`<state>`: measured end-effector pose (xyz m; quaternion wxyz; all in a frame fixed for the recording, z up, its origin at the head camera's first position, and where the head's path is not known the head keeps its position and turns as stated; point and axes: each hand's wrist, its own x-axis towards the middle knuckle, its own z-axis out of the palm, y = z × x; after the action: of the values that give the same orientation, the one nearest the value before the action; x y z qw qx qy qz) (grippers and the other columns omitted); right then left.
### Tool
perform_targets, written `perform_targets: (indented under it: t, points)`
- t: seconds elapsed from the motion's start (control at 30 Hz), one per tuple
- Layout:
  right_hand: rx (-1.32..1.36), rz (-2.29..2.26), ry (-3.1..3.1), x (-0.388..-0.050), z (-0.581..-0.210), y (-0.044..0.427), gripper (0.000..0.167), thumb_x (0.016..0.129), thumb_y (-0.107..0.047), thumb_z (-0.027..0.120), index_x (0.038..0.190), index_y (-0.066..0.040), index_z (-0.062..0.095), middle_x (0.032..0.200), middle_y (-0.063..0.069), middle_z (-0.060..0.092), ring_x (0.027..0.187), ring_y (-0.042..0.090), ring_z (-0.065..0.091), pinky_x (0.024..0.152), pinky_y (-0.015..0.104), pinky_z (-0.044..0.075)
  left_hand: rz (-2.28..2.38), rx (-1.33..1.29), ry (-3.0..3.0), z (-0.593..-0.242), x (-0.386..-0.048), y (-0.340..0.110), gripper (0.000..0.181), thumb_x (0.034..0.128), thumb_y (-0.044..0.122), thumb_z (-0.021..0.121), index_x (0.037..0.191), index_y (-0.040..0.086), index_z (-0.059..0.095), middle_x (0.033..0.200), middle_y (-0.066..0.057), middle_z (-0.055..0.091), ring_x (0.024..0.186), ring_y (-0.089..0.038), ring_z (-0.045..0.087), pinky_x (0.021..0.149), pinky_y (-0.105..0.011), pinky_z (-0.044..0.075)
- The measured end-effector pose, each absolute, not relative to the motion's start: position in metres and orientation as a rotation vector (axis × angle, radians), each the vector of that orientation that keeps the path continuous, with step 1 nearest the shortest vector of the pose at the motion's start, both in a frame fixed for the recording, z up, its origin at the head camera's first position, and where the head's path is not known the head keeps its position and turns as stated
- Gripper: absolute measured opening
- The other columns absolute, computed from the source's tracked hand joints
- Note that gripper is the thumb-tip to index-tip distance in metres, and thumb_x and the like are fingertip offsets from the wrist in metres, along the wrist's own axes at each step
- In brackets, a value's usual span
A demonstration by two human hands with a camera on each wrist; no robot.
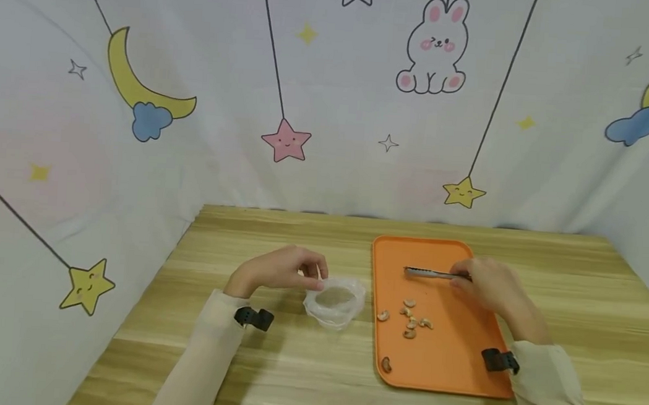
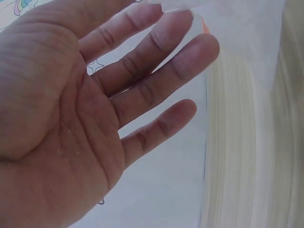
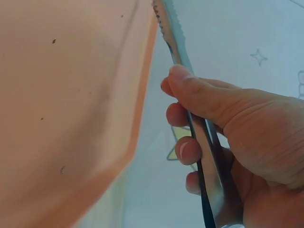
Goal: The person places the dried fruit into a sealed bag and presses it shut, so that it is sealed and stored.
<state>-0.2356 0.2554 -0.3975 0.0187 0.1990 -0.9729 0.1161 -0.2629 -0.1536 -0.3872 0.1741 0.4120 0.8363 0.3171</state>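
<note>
My right hand [image 1: 492,287] grips a pair of metal tongs [image 1: 428,273], fingers curled round the arms in the right wrist view [image 3: 209,156]. The serrated tips point left above the upper part of an orange tray [image 1: 443,364] and hold nothing visible. Several cashews [image 1: 410,324] lie on the tray, with a darker one near its lower left corner. Left of the tray, a clear plastic bag [image 1: 333,314] stands with its round mouth facing up. My left hand [image 1: 281,268] pinches the bag's rim between thumb and forefinger, its other fingers loosely extended.
The tray lies on a wood-grain table [image 1: 292,361], its raised rim close to the bag. Behind and beside the table hangs a white curtain [image 1: 353,105] printed with stars, moons and a rabbit. Small dark crumbs dot the tray in the right wrist view.
</note>
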Motion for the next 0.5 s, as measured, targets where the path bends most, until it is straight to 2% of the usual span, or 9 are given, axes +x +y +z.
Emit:
perform_targets:
  t: [0.2,0.5]
  points:
    - [0.676,0.392,-2.966,-0.228,-0.384,0.252,0.009,0.091,-0.017,0.074,0.096,-0.011,0.077,0.085,-0.002,0.072,0.071,0.015,0.064,0.062,0.040,0.051,0.892,1.168,2.396,-0.385,-0.263,-0.150,0.013,0.0968,0.022,0.069,0.106,0.013,0.070,0.089,0.006,0.068,0.081,-0.008,0.064,0.074,-0.028,0.053]
    - [0.822,0.431,-2.809,-0.215,-0.368,0.240,0.012,0.089,-0.018,0.075,0.098,-0.010,0.077,0.083,-0.007,0.070,0.066,0.005,0.059,0.060,0.033,0.049,0.877,1.146,2.391,-0.387,-0.260,-0.147,0.018,0.0982,0.019,0.067,0.108,0.007,0.075,0.096,0.004,0.072,0.084,-0.005,0.066,0.077,-0.026,0.054]
